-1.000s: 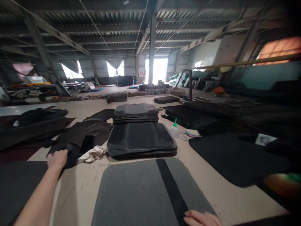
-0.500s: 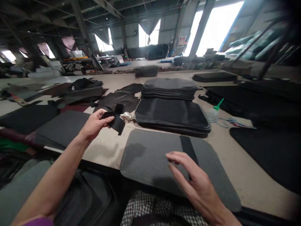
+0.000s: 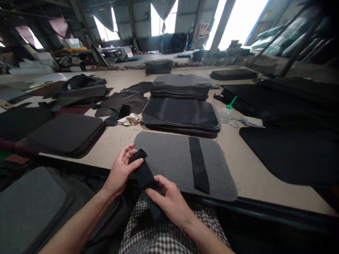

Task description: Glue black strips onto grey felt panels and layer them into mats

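Your fingers (image 3: 124,155) pinch a black strip (image 3: 144,176), left hand (image 3: 119,173) near its far end, right hand (image 3: 173,201) lower down, over your checked lap (image 3: 169,237). A gray mat (image 3: 165,160) with another strip (image 3: 198,160) lies just past it; a mat pile (image 3: 181,113), phone (image 3: 124,111) and rag (image 3: 129,120) sit farther back. The held strip runs long from far left to near right. Half a second ago, only your left hand had it.

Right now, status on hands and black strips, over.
Left hand, right hand: both holding black strip. Second strip lying on gray panel. Dark stack beyond panel.
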A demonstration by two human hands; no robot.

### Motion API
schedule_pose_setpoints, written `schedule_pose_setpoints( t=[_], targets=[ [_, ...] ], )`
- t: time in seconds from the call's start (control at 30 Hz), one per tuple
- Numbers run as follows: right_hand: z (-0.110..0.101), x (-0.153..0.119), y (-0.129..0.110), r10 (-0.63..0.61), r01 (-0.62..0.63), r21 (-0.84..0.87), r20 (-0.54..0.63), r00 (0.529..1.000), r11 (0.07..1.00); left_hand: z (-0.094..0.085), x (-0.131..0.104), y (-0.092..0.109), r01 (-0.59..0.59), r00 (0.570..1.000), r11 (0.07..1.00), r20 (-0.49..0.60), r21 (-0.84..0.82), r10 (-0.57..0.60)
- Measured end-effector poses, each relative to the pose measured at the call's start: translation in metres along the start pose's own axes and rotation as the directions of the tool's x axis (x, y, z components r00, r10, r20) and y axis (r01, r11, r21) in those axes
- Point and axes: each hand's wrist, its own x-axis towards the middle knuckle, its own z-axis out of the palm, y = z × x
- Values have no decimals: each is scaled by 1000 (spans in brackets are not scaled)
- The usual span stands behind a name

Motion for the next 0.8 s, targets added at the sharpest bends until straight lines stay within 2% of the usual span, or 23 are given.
schedule_pose_setpoints(
  t=[0.07,0.13,0.2,0.3,0.33,0.37,0.4,0.43,0.5,0.57,0.67,0.8],
  targets=[
    [-1,-6,-3,-34,30,72,44,998,997,-7,0,-12,141,990,985,-13,-99,-143],
    [-3,-8,-8,-73,58,179,80,994,982,-16,-6,-18,299,953,949,80,-102,-292],
    [-4,-9,-11,-85,52,302,98,992,952,-27,-17,-21,452,867,892,243,-23,-434],
    [-3,-7,-11,-87,36,421,101,991,906,-39,-35,-22,569,668,805,476,168,-572],
    [-2,-7,-12,-84,28,431,111,990,902,-41,-40,-21,573,631,795,512,199,-583],
    [0,-6,-13,-78,16,430,126,989,903,-41,-43,-20,573,623,797,530,191,-575],
    [0,-5,-14,-72,3,416,149,986,909,-39,-44,-19,577,640,803,528,149,-558],
    [1,-3,-16,-64,-7,388,170,983,922,-36,-43,-18,584,677,807,499,81,-541],
    [2,-1,-20,-49,-5,288,181,982,958,-29,-33,-13,592,755,804,388,-53,-529],
    [1,0,-20,-33,6,163,163,986,987,-23,-15,-8,580,800,807,263,-111,-539],
    [-2,1,-11,26,-35,70,118,993,997,-20,19,-4,531,840,845,172,-66,-515],
    [-7,2,13,67,-67,-7,-44,997,998,-22,71,-6,417,873,900,219,125,-435]
  ],
)
